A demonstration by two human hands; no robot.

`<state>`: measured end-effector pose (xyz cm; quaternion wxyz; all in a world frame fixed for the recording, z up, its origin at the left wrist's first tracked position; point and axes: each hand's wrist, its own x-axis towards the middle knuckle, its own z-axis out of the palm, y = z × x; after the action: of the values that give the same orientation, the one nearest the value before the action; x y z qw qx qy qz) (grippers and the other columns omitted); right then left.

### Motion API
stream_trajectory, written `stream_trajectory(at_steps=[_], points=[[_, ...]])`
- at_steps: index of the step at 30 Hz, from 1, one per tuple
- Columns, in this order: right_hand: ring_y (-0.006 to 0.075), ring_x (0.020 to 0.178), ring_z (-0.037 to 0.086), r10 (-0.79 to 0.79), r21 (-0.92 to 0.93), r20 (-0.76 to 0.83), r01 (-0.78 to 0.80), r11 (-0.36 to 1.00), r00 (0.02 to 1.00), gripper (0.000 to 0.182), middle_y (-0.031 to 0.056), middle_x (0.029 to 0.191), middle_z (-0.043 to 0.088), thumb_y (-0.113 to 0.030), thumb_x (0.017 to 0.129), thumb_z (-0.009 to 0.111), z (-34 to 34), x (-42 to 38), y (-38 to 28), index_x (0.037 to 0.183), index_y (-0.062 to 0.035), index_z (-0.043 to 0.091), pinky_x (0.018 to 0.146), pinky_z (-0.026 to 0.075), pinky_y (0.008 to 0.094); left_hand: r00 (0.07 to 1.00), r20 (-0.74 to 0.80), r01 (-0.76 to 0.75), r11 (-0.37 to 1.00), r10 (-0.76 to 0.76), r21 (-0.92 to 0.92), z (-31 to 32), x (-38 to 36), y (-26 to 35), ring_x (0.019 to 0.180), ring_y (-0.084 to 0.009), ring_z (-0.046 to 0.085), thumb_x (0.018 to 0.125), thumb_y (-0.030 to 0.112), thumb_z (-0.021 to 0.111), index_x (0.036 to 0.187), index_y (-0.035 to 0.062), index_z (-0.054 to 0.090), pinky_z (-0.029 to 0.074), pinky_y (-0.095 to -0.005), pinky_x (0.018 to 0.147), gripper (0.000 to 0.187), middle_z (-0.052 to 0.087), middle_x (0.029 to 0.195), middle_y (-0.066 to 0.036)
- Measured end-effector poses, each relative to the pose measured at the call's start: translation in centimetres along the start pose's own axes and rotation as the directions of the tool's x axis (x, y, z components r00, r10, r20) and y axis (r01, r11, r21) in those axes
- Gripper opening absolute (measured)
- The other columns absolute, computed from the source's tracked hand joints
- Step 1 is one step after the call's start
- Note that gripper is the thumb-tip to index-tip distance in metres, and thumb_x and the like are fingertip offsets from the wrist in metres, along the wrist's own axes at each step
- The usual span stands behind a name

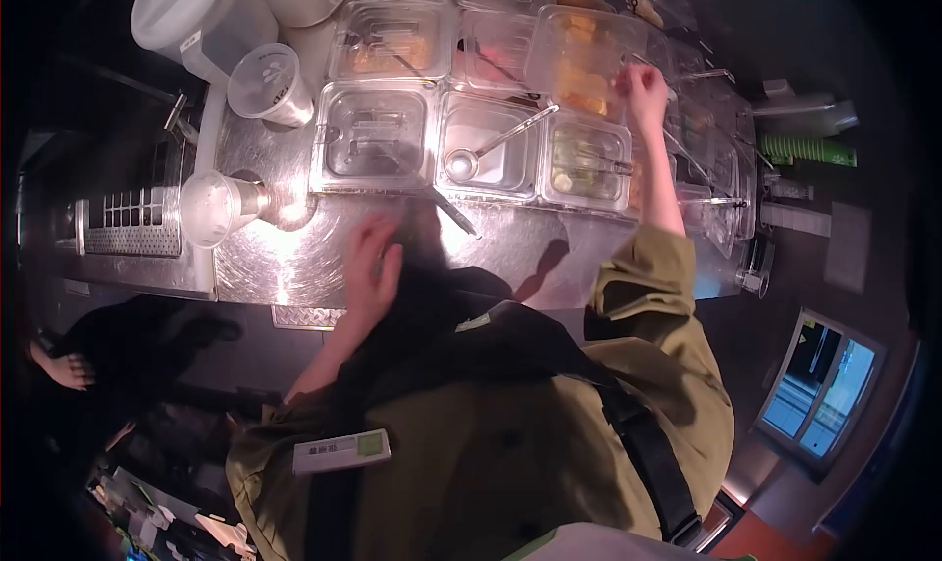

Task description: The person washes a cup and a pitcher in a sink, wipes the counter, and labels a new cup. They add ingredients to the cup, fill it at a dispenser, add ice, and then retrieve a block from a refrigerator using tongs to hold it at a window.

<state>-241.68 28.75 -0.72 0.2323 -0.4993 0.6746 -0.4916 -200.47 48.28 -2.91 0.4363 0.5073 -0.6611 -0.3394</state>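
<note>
In the head view, the left hand (373,267) is at left of centre, above the front part of the shiny steel tabletop (500,257). Its forearm rises from the lower left, slanting a little to the right. The fingers point up and are softly bent, and the thumb stands apart on the right side, so the grip is loosely wide. The nearest container is the clear square one with a grey lid (376,139), just above it in the frame.

The right hand (643,95) is at the upper right of centre. Its forearm goes almost straight up from the rolled olive sleeve (643,267), and the wrist bends so that the fingers turn to the left. The fingers are curled and the grip looks narrow, at the right side of the large clear plastic cover (549,55). I cannot tell if they pinch it. This cover lies over orange food (584,85), in the upper middle of the frame.

Below the cover is a clear container with green pieces (581,168); to its left, a metal ladle (466,163) leans in another container. A translucent white tub (209,210) lies tilted at the left. Another person's hand (69,368) shows at the far left edge.
</note>
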Motion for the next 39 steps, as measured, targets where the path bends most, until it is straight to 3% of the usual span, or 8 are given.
stream_trajectory(at_steps=[8,12,18,21,23,25,33,39], points=[[0.0170,0.064,0.060,0.308,0.156,0.234,-0.348,0.925,0.922,0.020,0.0115,0.076,0.060,-0.021,0.084,0.053,4.9,-16.0,0.1,0.087,-0.0004,0.052,0.057,0.048,0.0263,0.994,-0.101,-0.075,0.962,0.050,-0.262,5.6,2.3,4.2,0.082,-0.0249,0.055,0.073,-0.002,0.053,0.095,-0.0014,0.055,0.044,-0.0306,0.073,0.022,0.052,0.102,-0.017],[0.0313,0.086,0.056,0.089,-0.694,0.067,-0.017,0.720,0.994,0.036,0.0130,0.092,0.059,-0.035,0.081,0.052,1.5,-11.7,-2.5,0.101,-0.0045,0.054,0.068,0.044,0.0374,0.990,-0.107,-0.106,0.980,0.089,-0.166,6.9,2.1,4.8,0.080,-0.0229,0.056,0.072,-0.003,0.054,0.095,-0.0011,0.056,0.046,-0.0276,0.067,0.023,0.052,0.100,-0.018],[0.0280,0.085,0.055,-0.469,-0.637,0.190,0.472,0.610,0.863,0.023,0.0115,0.088,0.057,-0.022,0.076,0.054,2.0,8.9,2.6,0.093,-0.0051,0.056,0.069,0.045,0.0352,0.970,-0.239,-0.007,0.988,-0.030,-0.152,10.2,-0.2,5.4,0.078,-0.0250,0.055,0.072,-0.004,0.053,0.097,-0.0037,0.054,0.046,-0.0301,0.066,0.024,0.053,0.096,-0.019],[0.0263,0.088,0.054,-0.525,-0.737,0.298,0.542,0.404,0.797,0.024,0.0074,0.096,0.057,-0.012,0.071,0.056,6.4,16.9,7.8,0.094,-0.0074,0.058,0.073,0.044,0.0362,0.883,-0.235,-0.342,0.899,0.407,0.275,11.0,1.8,6.3,0.076,-0.0286,0.054,0.070,-0.006,0.052,0.095,-0.0058,0.053,0.046,-0.0333,0.064,0.025,0.054,0.090,-0.020],[0.0253,0.090,0.054,-0.552,-0.726,0.372,0.604,0.328,0.746,0.023,0.0068,0.094,0.056,-0.012,0.069,0.055,8.4,20.2,9.7,0.092,-0.0074,0.058,0.074,0.044,0.0363,0.925,-0.212,-0.196,0.874,0.316,0.445,11.1,0.8,6.1,0.077,-0.0213,0.053,0.072,-0.008,0.051,0.099,-0.0066,0.050,0.048,-0.0271,0.063,0.027,0.047,0.105,-0.019],[0.0240,0.090,0.054,-0.535,-0.705,0.467,0.662,0.255,0.704,0.021,0.0067,0.091,0.056,-0.012,0.069,0.054,9.7,22.0,10.3,0.089,-0.0072,0.058,0.074,0.043,0.0365,0.933,-0.346,-0.033,0.984,0.094,0.178,12.1,-1.4,5.3,0.069,-0.0174,0.053,0.075,-0.007,0.050,0.101,-0.0051,0.050,0.048,-0.0238,0.057,0.027,0.045,0.106,-0.018],[0.0218,0.082,0.055,-0.540,-0.541,0.681,0.837,0.084,0.494,0.015,0.0067,0.080,0.055,-0.012,0.068,0.050,1.8,15.0,7.7,0.076,-0.0045,0.059,0.072,0.040,0.0373,0.918,-0.389,0.098,0.994,-0.075,0.041,15.7,-0.5,7.7,0.068,-0.0162,0.050,0.075,-0.008,0.046,0.100,-0.0067,0.050,0.047,-0.0239,0.056,0.025,0.045,0.105,-0.018],[0.0248,0.083,0.052,-0.731,-0.468,0.361,0.790,0.395,0.579,0.036,0.0085,0.089,0.053,-0.027,0.071,0.058,-3.3,7.1,6.7,0.102,-0.0073,0.055,0.076,0.039,0.0382,0.949,-0.312,0.051,0.998,-0.041,0.022,17.6,0.2,12.8,0.075,-0.0169,0.048,0.076,-0.008,0.046,0.102,-0.0043,0.050,0.047,-0.0253,0.061,0.026,0.046,0.104,-0.016]])
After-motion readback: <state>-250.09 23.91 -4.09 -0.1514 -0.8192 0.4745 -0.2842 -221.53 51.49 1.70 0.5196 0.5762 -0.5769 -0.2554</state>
